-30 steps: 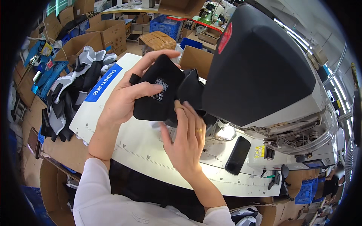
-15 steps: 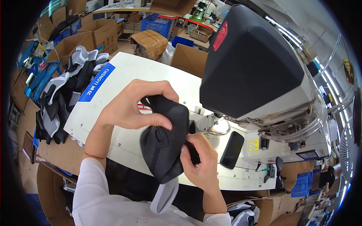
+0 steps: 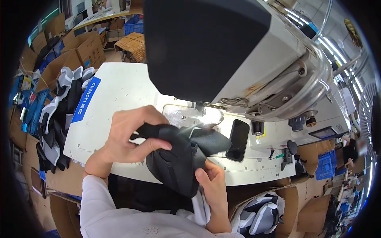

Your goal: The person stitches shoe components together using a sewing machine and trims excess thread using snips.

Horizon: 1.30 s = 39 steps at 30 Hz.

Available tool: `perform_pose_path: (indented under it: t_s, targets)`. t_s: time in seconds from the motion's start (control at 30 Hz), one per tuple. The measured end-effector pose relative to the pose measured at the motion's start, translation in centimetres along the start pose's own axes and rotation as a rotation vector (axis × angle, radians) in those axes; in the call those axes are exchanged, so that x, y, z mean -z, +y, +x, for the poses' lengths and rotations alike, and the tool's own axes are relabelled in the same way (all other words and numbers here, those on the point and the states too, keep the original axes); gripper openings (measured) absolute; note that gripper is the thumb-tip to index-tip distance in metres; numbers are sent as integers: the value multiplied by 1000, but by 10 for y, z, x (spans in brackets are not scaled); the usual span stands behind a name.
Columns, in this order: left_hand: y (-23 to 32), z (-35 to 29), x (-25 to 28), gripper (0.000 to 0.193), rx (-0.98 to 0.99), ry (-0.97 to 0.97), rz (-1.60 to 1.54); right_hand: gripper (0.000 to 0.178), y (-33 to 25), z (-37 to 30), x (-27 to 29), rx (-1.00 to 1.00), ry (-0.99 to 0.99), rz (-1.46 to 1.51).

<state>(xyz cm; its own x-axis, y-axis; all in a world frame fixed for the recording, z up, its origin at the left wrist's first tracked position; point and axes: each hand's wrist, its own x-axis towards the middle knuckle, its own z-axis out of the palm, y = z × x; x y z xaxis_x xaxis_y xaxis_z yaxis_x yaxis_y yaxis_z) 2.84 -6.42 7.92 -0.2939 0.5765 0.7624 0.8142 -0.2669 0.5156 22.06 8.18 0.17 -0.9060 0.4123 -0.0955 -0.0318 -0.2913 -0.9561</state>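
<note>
A black padded fabric piece (image 3: 166,166) with a small round loop-like detail and a stitched seam is held up over the front of the white sewing table (image 3: 123,91). My left hand (image 3: 133,133) pinches its upper left edge between thumb and curled fingers. My right hand (image 3: 212,184) grips its lower right edge, the fingertips partly hidden by the cloth. A smooth dark flap (image 3: 210,141) of the piece sticks out to the right between the hands and the lit needle area (image 3: 210,117) of the sewing machine (image 3: 206,47).
Right of the hands a black phone (image 3: 239,141) lies on the table. Piled black and grey fabric pieces (image 3: 59,115) hang at the left. A cardboard box (image 3: 287,202) at lower right holds more grey and black pieces. The machine head overhangs the table's far side.
The fabric piece has turned and its dark flap now spreads to the right. My right hand has shifted lower along the edge. The view has moved, bringing the machine head further left.
</note>
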Motion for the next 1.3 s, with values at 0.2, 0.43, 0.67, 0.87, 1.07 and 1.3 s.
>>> perform_pose_path:
  t_s: [0.2,0.43,0.67,0.87,1.07,1.3]
  targets:
    - [-8,-2,-1,32,47,-56,-108,32,-10,5,-23,-151,-17,656]
    - [-24,6,-2,37,309,-171,-246,43,-2,16,-21,-247,-39,1030]
    - [-36,8,0,37,270,-299,-352,34,-18,19,-34,-285,-42,1129]
    - [-18,7,11,30,312,-407,-278,23,-17,8,-9,-11,201,220]
    - [7,6,2,29,299,-345,-307,33,-63,-20,-9,1003,361,-806]
    - [1,6,-8,26,382,-268,-263,11,-40,26,-17,448,75,-575]
